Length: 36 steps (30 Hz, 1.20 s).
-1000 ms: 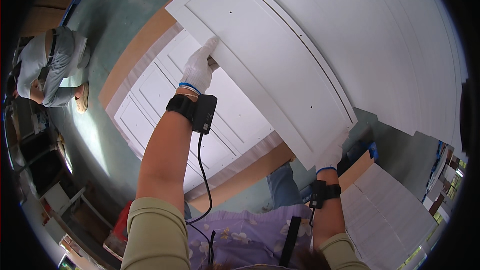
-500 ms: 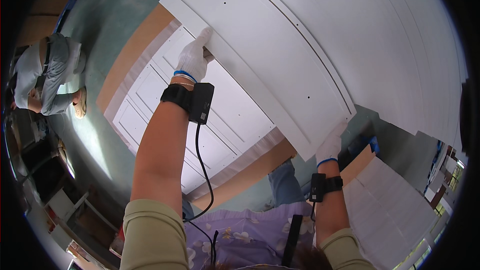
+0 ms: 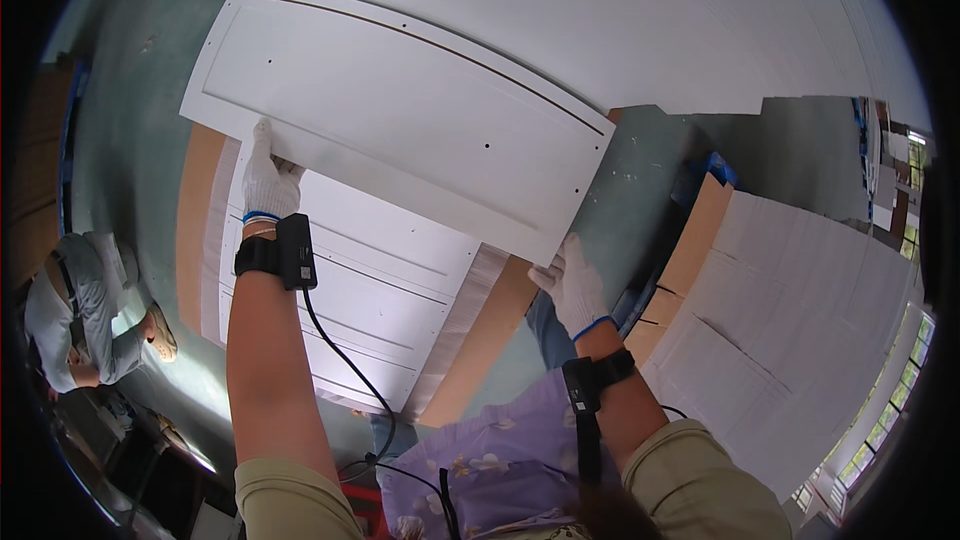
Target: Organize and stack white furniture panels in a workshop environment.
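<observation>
A long white panel (image 3: 380, 90) with a recessed face, small dark holes and a groove along its far edge spans the view in front of me. My left hand (image 3: 270, 180), in a white knit glove, grips its near edge, thumb on top and fingers partly hidden underneath. At the near right corner, my right hand (image 3: 574, 292), gloved too, holds the panel between thumb and fingers. Below the panel lie white grooved boards (image 3: 390, 270), partly covered by it.
Brown cardboard (image 3: 475, 365) and pale sheeting edge the boards. Large white sheets (image 3: 700, 20) stand beyond the panel. A cardboard-edged stack (image 3: 780, 290) is at right. A co-worker (image 3: 90, 305) bends down at far left on the green floor (image 3: 140, 70).
My view has turned, and the panel now runs more crosswise. Both hands stay on it; the right hand's fingers have shifted around the near right corner.
</observation>
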Each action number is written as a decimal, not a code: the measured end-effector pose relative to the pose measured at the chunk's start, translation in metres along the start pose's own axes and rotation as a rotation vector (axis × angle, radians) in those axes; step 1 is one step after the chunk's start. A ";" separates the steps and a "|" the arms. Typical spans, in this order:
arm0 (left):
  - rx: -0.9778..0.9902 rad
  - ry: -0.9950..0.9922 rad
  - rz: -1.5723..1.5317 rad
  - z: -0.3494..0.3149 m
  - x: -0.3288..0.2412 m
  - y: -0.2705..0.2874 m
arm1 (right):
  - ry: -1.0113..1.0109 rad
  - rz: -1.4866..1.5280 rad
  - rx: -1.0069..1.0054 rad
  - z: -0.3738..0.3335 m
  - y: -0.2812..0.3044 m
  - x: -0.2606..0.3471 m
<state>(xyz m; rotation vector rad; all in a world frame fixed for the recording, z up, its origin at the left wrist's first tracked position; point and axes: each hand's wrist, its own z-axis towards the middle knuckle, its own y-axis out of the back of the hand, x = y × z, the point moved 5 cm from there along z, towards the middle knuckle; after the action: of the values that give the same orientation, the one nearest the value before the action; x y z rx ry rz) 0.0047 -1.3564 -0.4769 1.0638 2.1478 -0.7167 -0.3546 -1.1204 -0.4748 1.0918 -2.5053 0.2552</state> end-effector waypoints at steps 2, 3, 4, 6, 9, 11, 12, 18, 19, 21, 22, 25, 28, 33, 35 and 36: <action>0.044 0.018 0.021 -0.008 0.009 -0.007 | -0.029 0.223 0.040 -0.005 -0.017 -0.012; 0.030 0.057 0.015 -0.013 0.015 -0.008 | -0.058 0.421 0.093 -0.005 -0.026 -0.018; 0.014 0.095 0.013 -0.017 0.021 -0.008 | -0.056 0.457 0.084 -0.002 -0.029 -0.021; 0.053 0.125 0.041 -0.025 0.031 -0.014 | -0.019 0.731 0.173 0.004 -0.037 -0.021; 0.026 0.133 0.050 -0.035 0.038 -0.025 | 0.055 0.768 0.275 0.006 -0.039 -0.024; 0.011 0.107 0.072 -0.037 0.037 -0.028 | 0.107 0.788 0.294 0.002 -0.040 -0.028; -0.013 0.085 0.062 -0.037 0.037 -0.030 | 0.168 0.774 0.312 0.000 -0.039 -0.028; -0.043 0.041 0.143 -0.037 0.036 -0.029 | 0.290 0.234 0.200 -0.002 -0.031 -0.034; -0.069 0.028 0.138 -0.038 0.037 -0.030 | 0.288 0.269 0.187 -0.001 -0.026 -0.032; -0.038 0.019 0.158 -0.034 0.037 -0.027 | 0.353 0.155 0.286 -0.002 -0.027 -0.025; -0.023 0.016 0.146 -0.032 0.034 -0.023 | 0.348 0.184 0.288 -0.005 -0.026 -0.023; -0.029 -0.004 0.194 -0.029 0.033 -0.021 | 0.277 -0.075 0.187 -0.007 -0.020 -0.018; -0.027 -0.021 0.258 -0.031 0.033 -0.025 | 0.274 -0.140 0.099 -0.003 -0.019 -0.025; -0.090 -0.014 0.262 -0.037 0.035 -0.029 | 0.289 -0.126 0.114 -0.003 -0.020 -0.025; -0.096 -0.018 0.263 -0.037 0.035 -0.030 | 0.289 -0.114 0.115 -0.002 -0.021 -0.025; -0.104 -0.020 0.256 -0.036 0.035 -0.029 | 0.292 -0.110 0.117 -0.002 -0.021 -0.024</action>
<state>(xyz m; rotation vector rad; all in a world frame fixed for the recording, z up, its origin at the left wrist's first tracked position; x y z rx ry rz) -0.0463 -1.3291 -0.4732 1.2402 1.9627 -0.4884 -0.3238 -1.1179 -0.4836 1.1425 -2.1879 0.4968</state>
